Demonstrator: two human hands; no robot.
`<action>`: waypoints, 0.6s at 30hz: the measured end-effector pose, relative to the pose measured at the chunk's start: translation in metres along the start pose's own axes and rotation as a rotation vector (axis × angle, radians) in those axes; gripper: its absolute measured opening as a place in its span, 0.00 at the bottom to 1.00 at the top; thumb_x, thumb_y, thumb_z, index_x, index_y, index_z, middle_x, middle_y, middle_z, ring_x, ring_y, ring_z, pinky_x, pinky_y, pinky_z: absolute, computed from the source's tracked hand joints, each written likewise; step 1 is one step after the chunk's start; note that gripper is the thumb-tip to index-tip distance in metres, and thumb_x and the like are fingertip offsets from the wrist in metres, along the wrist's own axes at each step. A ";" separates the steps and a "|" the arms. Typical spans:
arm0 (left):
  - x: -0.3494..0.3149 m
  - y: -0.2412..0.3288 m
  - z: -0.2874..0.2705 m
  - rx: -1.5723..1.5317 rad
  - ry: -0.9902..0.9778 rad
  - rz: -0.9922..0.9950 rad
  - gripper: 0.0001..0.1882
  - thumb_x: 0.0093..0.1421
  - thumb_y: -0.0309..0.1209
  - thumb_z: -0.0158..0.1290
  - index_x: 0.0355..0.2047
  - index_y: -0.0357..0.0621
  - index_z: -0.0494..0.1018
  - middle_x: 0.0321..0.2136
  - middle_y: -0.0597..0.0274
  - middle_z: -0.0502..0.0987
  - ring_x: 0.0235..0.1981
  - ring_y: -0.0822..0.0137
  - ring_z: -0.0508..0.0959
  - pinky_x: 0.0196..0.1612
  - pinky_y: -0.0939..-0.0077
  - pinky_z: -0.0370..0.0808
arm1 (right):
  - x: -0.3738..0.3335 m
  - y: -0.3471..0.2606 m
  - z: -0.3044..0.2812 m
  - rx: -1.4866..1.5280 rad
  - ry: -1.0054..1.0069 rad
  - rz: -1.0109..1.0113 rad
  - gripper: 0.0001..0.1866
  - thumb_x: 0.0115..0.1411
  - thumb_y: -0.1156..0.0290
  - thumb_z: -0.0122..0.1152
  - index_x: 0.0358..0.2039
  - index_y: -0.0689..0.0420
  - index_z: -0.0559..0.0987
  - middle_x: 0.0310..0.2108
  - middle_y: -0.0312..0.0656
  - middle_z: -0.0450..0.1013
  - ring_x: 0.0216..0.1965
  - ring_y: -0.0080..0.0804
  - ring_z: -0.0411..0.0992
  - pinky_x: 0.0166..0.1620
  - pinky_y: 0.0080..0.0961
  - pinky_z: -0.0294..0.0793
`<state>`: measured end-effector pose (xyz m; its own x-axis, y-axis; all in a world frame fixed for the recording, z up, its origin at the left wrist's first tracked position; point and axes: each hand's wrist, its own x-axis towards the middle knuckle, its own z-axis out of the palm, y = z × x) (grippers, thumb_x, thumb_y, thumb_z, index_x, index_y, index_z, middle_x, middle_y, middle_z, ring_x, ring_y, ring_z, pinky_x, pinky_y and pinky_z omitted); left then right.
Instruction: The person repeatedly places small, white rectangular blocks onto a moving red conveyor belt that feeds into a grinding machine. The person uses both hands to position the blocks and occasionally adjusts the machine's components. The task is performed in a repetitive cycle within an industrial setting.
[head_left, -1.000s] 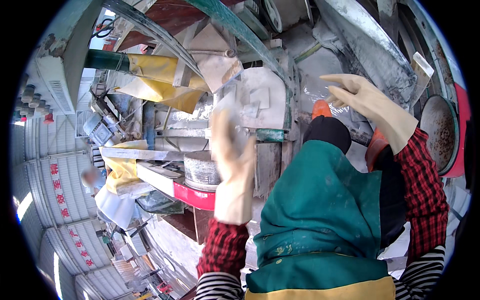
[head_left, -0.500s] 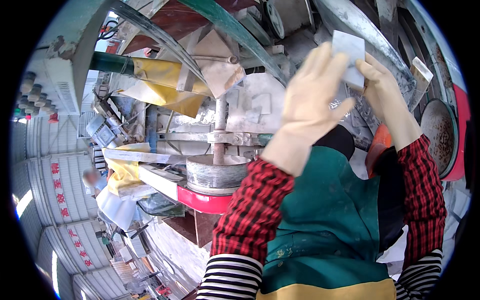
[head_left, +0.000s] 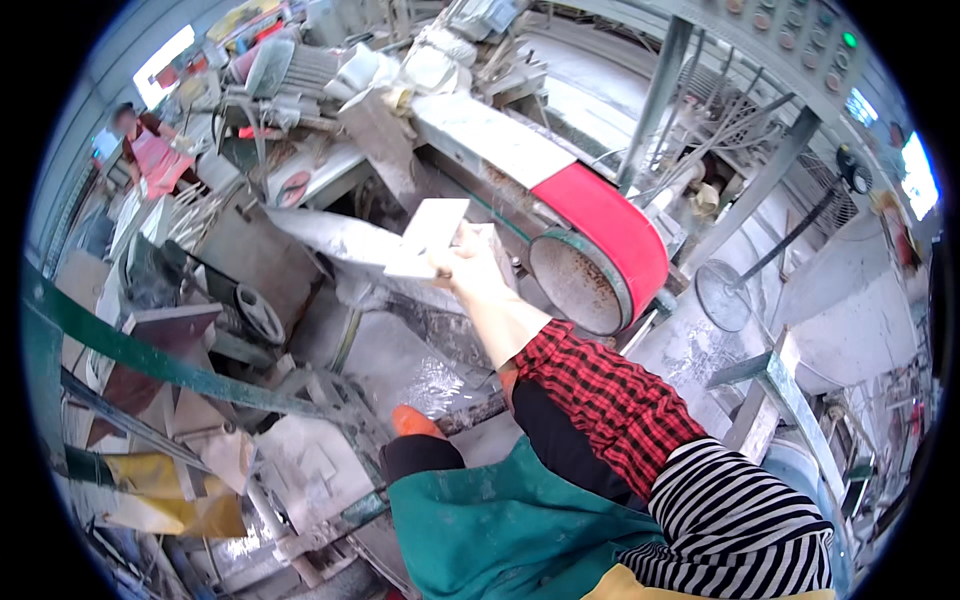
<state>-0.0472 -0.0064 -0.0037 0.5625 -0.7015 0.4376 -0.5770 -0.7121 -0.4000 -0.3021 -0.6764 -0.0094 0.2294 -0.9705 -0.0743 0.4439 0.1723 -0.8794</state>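
My right hand point(head_left: 465, 262), in a pale glove, reaches forward from the lower right at the end of a red-and-black checked sleeve. Its fingers are closed on a flat white tile point(head_left: 437, 222), held tilted above a long pale ledge. Other pale flat pieces lie close below and beside the hand; whether they touch it I cannot tell. Just right of the hand is the round end drum point(head_left: 575, 283) of a belt machine, with its curved red guard point(head_left: 612, 235). My left hand is out of view.
A green curved bar point(head_left: 180, 375) crosses the left side. At upper right hangs a control panel point(head_left: 800, 40) with several buttons. A round disc on a rod point(head_left: 722, 295) stands at right. A person in a pink apron point(head_left: 160, 165) is far left. My orange shoe point(head_left: 415, 421) shows below.
The view has swung far to the right. Earlier both gloved hands were up around the tile; now only my right hand holds it, reaching out toward the ledge, and my left has left the picture.
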 end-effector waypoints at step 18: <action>0.005 0.009 0.012 0.009 -0.076 -0.395 0.22 0.63 0.39 0.58 0.53 0.39 0.76 0.52 0.42 0.77 0.54 0.43 0.75 0.61 0.48 0.69 | 0.104 -0.076 -0.168 -0.315 0.501 -0.146 0.23 0.60 0.75 0.59 0.55 0.69 0.71 0.51 0.54 0.73 0.50 0.50 0.76 0.50 0.42 0.82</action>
<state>-0.0424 -0.0168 -0.0142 0.7824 -0.3737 0.4982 -0.3025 -0.9273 -0.2204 -0.4578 -0.8186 -0.0296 -0.2835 -0.9550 -0.0876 0.1445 0.0478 -0.9883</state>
